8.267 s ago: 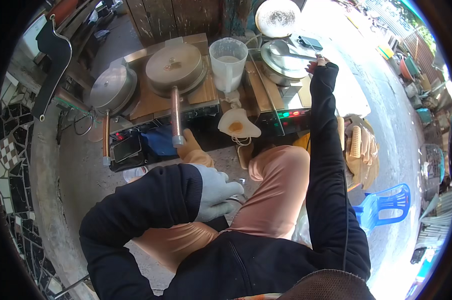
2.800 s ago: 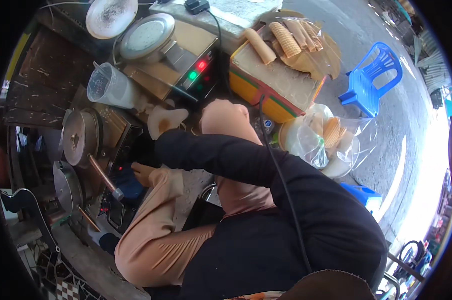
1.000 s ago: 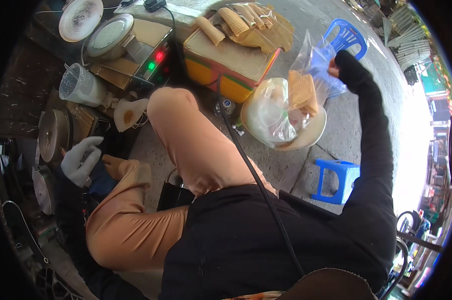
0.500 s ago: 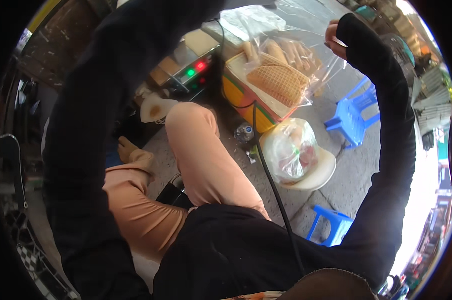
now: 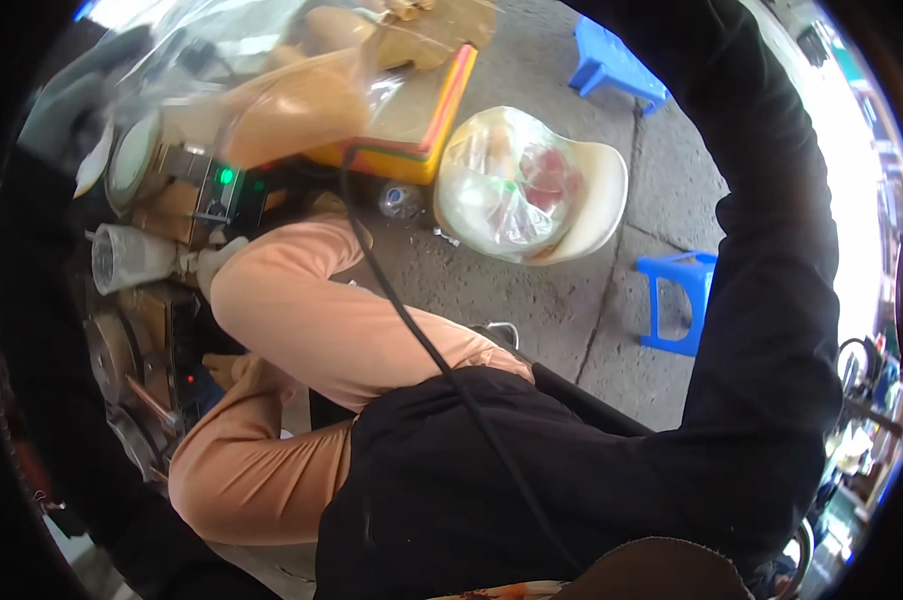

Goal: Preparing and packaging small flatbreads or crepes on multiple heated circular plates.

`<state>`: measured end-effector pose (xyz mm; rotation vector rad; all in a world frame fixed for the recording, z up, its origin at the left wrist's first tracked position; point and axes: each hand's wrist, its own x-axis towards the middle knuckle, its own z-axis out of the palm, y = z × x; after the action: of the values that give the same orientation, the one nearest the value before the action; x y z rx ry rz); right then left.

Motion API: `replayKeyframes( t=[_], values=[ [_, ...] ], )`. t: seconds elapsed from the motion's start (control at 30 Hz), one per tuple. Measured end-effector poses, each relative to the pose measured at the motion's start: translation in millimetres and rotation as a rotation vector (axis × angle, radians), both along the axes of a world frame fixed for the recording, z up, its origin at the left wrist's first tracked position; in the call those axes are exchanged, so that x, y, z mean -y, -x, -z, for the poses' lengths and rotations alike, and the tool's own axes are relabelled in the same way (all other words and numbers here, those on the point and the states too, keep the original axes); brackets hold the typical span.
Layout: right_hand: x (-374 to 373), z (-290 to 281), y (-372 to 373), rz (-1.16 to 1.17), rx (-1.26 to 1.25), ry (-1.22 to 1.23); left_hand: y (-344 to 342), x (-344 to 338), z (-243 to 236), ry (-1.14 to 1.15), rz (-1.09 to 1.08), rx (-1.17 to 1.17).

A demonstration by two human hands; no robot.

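A large clear plastic bag (image 5: 197,60) stretches across the upper left, with blurred tan wafer-like sheets (image 5: 302,105) in or behind it. Through this film I see the dark sleeve of my left arm (image 5: 112,70); the fingers of that hand cannot be made out. My right arm (image 5: 767,140) reaches up past the top edge, so its hand is out of sight. Beneath the sheets stands a yellow, red and cream box (image 5: 427,130). Left of it is a device with a lit green lamp (image 5: 226,176).
A white plastic chair (image 5: 602,200) bears a filled clear bag (image 5: 512,185). Blue plastic stools (image 5: 612,65) stand on the concrete, another blue stool (image 5: 677,300) nearer. A clear plastic cup (image 5: 132,258) and a bottle (image 5: 400,198) are nearby. A black cable (image 5: 422,335) crosses my lap.
My view has swung, so the box and chair appear further left and higher. The tan sheets have shifted left with the bag, now blurred. My right hand has gone out of view.
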<state>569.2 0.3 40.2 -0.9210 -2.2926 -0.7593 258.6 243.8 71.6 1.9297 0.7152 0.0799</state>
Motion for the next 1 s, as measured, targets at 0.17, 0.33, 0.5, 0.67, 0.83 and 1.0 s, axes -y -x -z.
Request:
replayKeyframes(
  t=[0.17,0.33,0.5,0.67,0.83,1.0],
  values=[
    [112.5,92.9,-135.6,0.335,-0.240,0.040,19.8,42.3,-25.4,0.007,-0.159,-0.033],
    [197.6,307.6,-200.2,1.107,-0.245,0.553,25.5,45.1,-26.8,-0.081,-0.250,-0.097],
    [296.8,372.9,-114.1,0.812,-2.262,1.284,30.0,33.0,-11.4,-0.077,-0.267,-0.134],
    [307.4,382.1,-59.3,0.402,-2.299,0.959,32.1,20.1,-11.9,0.004,-0.318,-0.122],
    [327.2,356.9,12.1,0.507,-2.247,0.902,32.5,30.0,-13.1,-0.132,-0.389,-0.143],
    [345.6,366.6,56.5,0.662,-2.143,0.888,18.0,37.7,-18.2,-0.170,-0.390,-0.204]
  ],
)
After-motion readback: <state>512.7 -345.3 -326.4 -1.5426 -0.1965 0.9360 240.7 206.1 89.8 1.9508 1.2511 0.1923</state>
